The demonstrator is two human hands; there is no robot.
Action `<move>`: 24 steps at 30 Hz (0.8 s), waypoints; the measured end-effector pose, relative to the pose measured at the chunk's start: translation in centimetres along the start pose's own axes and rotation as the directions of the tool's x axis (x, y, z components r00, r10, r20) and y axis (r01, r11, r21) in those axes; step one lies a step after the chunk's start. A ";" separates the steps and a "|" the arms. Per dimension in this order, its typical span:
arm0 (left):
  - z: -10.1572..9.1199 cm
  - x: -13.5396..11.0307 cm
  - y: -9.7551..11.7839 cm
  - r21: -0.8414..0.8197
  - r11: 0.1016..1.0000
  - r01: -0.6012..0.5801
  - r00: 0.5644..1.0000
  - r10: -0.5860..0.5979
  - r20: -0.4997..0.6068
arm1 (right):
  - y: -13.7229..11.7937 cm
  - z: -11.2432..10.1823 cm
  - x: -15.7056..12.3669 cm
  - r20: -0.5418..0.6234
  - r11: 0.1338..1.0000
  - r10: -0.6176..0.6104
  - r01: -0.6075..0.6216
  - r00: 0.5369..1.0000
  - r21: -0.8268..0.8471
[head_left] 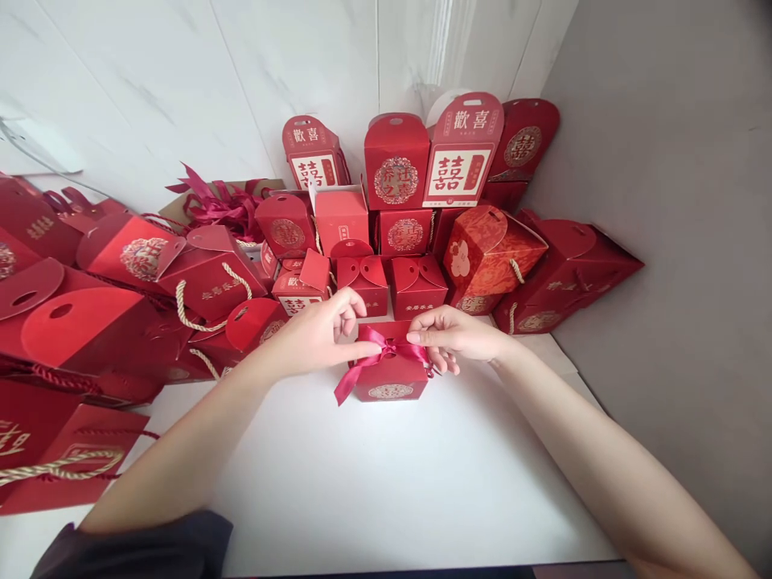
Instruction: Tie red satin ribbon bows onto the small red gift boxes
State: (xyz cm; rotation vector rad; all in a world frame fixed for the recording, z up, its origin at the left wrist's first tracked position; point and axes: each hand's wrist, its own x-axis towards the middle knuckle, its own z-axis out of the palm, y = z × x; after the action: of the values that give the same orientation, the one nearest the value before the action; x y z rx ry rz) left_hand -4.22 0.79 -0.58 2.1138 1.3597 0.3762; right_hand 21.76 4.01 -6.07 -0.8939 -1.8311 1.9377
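Observation:
A small red gift box (392, 378) with a gold round emblem stands on the white table. A magenta satin ribbon (360, 370) is knotted at its top, with one tail hanging off to the left. My left hand (322, 334) is at the box's left side, its thumb stretched out to the knot and its index finger raised apart from the thumb. On the right, my right hand (455, 334) pinches the ribbon between thumb and index finger, with the other fingers loosely curled. My fingers partly cover the bow and the top of the box.
Red gift boxes (395, 173) are stacked behind, against the white wall (314, 56). More boxes with cord handles (211, 273) crowd the left. A heap of magenta ribbons (226, 205) lies in a carton at the back left. A grey wall (663, 201) bounds the right side.

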 end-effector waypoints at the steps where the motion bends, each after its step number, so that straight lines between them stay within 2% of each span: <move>1: 0.4 -0.7 0.1 0.060 0.998 0.017 0.999 -0.014 -0.047 | 0.2 0.0 0.1 -0.006 1.000 0.001 -0.001 1.000 0.008; 5: 2.7 -3.3 0.5 0.203 0.978 0.040 0.984 -0.003 -0.176 | 0.7 -0.1 0.5 -0.019 0.999 -0.005 0.006 1.000 0.049; 9: 4.6 -4.8 0.2 0.244 0.970 0.012 0.961 0.056 -0.272 | 0.7 0.2 0.7 -0.028 0.997 -0.022 0.024 0.999 0.073; 12: 5.1 -5.1 -0.3 0.224 0.975 -0.015 0.943 0.088 -0.322 | 0.5 0.5 0.6 -0.048 0.997 -0.034 0.037 0.998 0.063; 15: 5.1 -4.9 -0.9 -0.063 0.997 0.039 0.954 -0.056 -0.294 | 0.3 0.6 0.4 -0.074 0.998 -0.040 0.044 0.996 0.049; 18: 4.9 -4.7 -1.7 -0.420 0.900 0.118 0.974 -0.188 -0.128 | 0.2 0.7 0.3 -0.057 0.998 -0.053 0.055 0.997 0.034; 21: 4.7 -4.6 -2.5 -0.609 0.780 0.143 0.982 -0.189 -0.012 | 0.3 1.0 0.3 -0.052 0.996 -0.078 0.079 0.996 0.033; 24: 4.4 -4.5 -2.9 -0.676 0.725 0.130 0.989 -0.142 0.038 | 0.4 1.4 0.6 -0.059 0.993 -0.112 0.114 0.992 0.038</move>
State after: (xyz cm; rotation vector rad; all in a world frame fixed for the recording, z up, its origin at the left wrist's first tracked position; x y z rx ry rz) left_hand -5.96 -3.83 -5.48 1.3895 1.1361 0.7087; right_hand 20.47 3.23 -6.67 -0.8061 -1.7633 1.8554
